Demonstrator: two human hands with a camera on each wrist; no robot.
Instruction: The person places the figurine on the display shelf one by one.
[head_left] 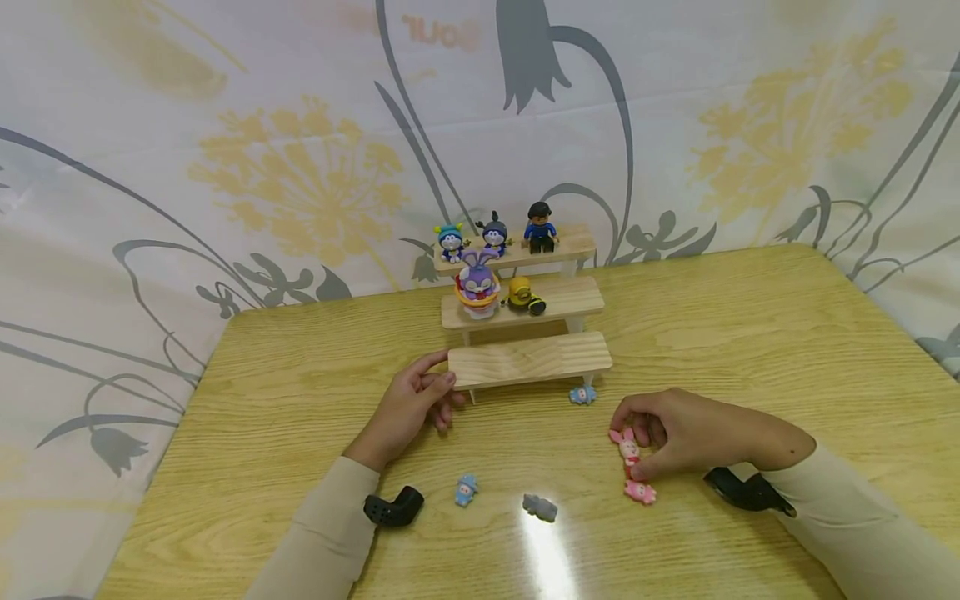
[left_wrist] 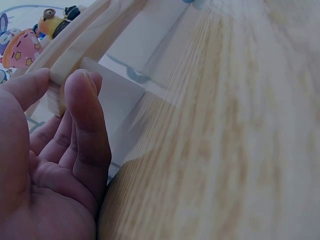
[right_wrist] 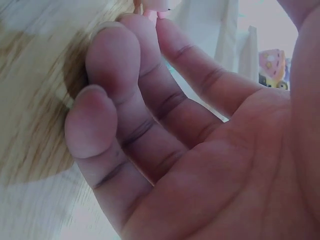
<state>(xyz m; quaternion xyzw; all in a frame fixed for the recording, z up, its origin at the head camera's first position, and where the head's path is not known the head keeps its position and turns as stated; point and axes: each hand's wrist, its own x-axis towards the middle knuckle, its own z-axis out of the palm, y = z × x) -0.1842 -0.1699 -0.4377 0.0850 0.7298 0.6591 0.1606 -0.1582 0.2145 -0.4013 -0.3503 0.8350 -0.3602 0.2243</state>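
My right hand [head_left: 693,429] pinches a pink pig figurine [head_left: 629,450] with long ears and a red outfit, thumb at its lower end and fingers near its ears. In the right wrist view its pink tip shows just past the fingertips, close over the table. A small pink figurine [head_left: 641,492] lies right below it. My left hand [head_left: 408,408] grips the left end of the lowest board [head_left: 528,360] of a three-step wooden display stand, its other fingers loosely bent below. The left wrist view shows thumb and index finger at the board's end [left_wrist: 62,75].
On the top step sit two dark-blue figurines [head_left: 494,237] and a toy man [head_left: 540,229]. A purple rabbit [head_left: 477,283] and a yellow figurine [head_left: 521,293] occupy the middle step. Small blue figurines [head_left: 466,490] and a grey one [head_left: 540,507] lie on the wooden table [head_left: 315,342].
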